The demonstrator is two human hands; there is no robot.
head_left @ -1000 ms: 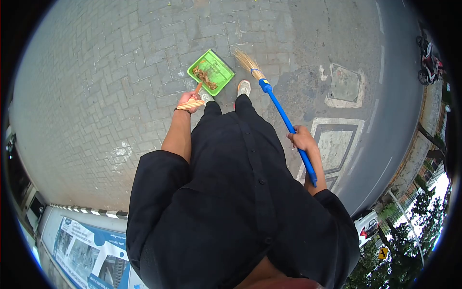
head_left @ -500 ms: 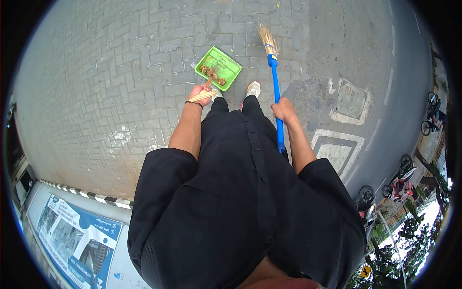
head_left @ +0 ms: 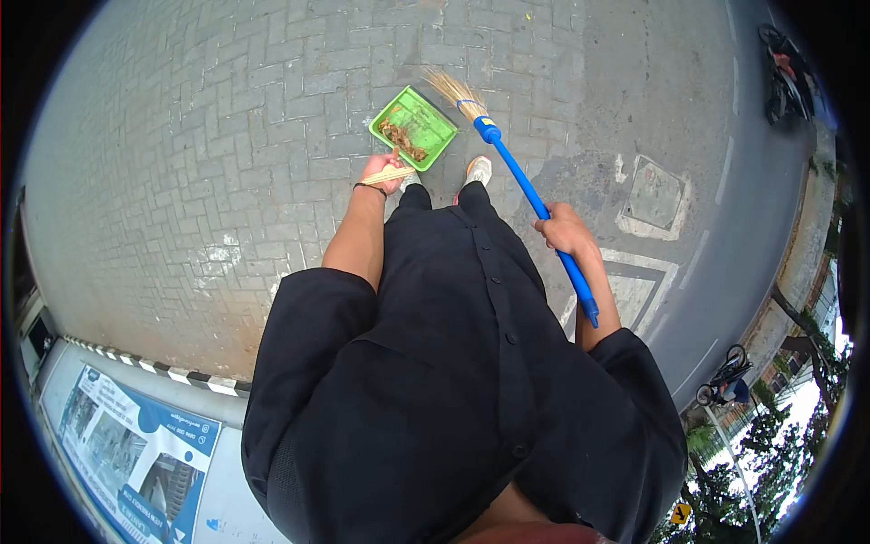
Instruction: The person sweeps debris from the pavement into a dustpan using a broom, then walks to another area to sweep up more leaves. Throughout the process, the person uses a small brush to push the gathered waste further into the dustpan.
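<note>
Closest to the camera, at six o'clock, a black buttoned garment point(head_left: 453, 381) fills the lower middle of the view, with both bare forearms reaching out from it. At about three o'clock the right hand point(head_left: 566, 231) is closed around the blue broom handle point(head_left: 535, 207), gripping it partway along so that the upper end juts back past the wrist. At about eleven o'clock the left hand point(head_left: 382, 172) is wrapped around the pale wooden grip point(head_left: 390, 174) of the green dustpan point(head_left: 412, 127). Just beyond the hands, two light shoes point(head_left: 478, 169) stand on the grey paving bricks point(head_left: 227, 136). Farther out, at twelve o'clock, the dustpan lies low over the bricks with brown dry litter point(head_left: 399, 139) inside, and the broom's straw bristles point(head_left: 453, 91) sit at its far right edge. Sweeping into the pan appears to be the step in hand; the next move calls for a short stroke toward the pan while it is held steady. Out at two o'clock runs the asphalt road point(head_left: 689, 109) with a parked motorcycle point(head_left: 787, 72)
</note>
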